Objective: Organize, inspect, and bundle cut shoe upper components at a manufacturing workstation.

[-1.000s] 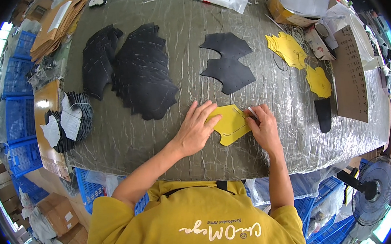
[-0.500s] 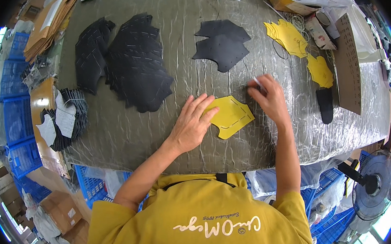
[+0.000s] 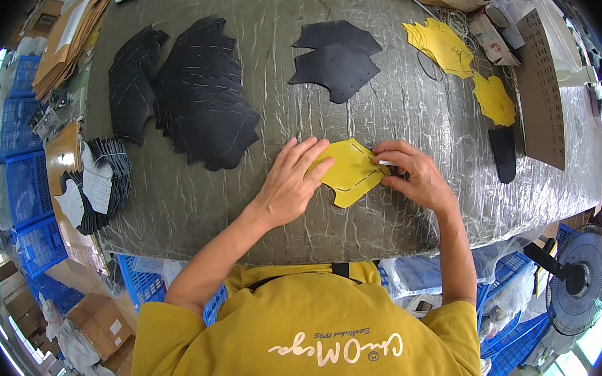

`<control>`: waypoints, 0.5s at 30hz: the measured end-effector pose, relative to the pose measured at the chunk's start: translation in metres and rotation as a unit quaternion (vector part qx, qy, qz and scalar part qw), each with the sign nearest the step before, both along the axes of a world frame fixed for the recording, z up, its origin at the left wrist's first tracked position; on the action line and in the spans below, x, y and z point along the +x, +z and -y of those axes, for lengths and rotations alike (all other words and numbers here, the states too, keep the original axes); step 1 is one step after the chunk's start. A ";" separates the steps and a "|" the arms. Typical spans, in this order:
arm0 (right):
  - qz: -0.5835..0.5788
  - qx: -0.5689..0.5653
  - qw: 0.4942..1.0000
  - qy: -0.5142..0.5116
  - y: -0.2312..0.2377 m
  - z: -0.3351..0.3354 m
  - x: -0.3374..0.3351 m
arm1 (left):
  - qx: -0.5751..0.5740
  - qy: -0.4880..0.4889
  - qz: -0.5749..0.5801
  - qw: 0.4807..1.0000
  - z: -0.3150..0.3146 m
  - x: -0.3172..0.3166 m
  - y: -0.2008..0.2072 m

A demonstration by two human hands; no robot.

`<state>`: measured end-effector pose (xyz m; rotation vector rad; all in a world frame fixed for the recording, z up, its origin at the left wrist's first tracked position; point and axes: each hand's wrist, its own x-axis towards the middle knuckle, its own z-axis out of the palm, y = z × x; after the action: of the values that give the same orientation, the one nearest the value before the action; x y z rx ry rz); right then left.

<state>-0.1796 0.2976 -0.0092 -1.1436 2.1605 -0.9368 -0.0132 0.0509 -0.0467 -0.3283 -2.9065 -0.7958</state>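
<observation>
A person's left hand point(image 3: 288, 183) lies flat on a yellow cut piece point(image 3: 350, 172) on a plastic-wrapped table point(image 3: 394, 108). The right hand point(image 3: 414, 176) pinches a small white marker point(image 3: 387, 162) at the piece's right edge. Stacks of black cut pieces point(image 3: 203, 96) lie beyond.

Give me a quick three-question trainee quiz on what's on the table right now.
1. True or false: the left hand lies flat on the yellow piece.
2. Which is nearest the right hand?
A. the big stack of black pieces
B. the yellow piece
C. the fan
3. Fill in: the two black pieces beyond the yellow piece lie ____ the big stack, seen from the person.

Key
1. True: its fingers rest on the piece's left part.
2. B: the right hand touches the piece's right edge, with a thin white tool at its fingertips.
3. To the right of.
</observation>
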 end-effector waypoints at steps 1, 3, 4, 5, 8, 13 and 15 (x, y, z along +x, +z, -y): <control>0.004 -0.002 1.000 0.001 0.000 0.001 0.000 | 0.000 -0.001 0.001 1.000 0.002 0.000 -0.002; 0.009 -0.003 1.000 0.000 -0.001 0.002 -0.001 | -0.020 -0.022 -0.024 0.999 0.009 -0.002 -0.006; -0.001 -0.009 1.000 0.007 -0.001 0.003 -0.002 | -0.019 -0.022 -0.023 0.999 0.012 -0.007 -0.004; -0.011 -0.015 1.000 0.013 -0.002 0.003 -0.002 | -0.015 -0.044 -0.026 0.999 0.016 -0.012 -0.001; -0.017 0.004 1.000 0.007 -0.001 0.003 0.000 | -0.001 -0.071 -0.033 0.997 0.024 -0.020 -0.004; -0.021 0.007 1.000 0.016 -0.001 0.004 -0.002 | 0.004 -0.073 -0.035 0.997 0.024 -0.019 -0.002; -0.027 0.007 0.999 0.024 -0.001 0.004 -0.003 | -0.040 -0.060 -0.036 0.997 0.021 -0.018 0.004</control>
<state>-0.1826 0.2937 -0.0104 -1.2216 2.1695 -0.8788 -0.0317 0.0303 -0.0425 -0.5322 -2.8777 -0.6685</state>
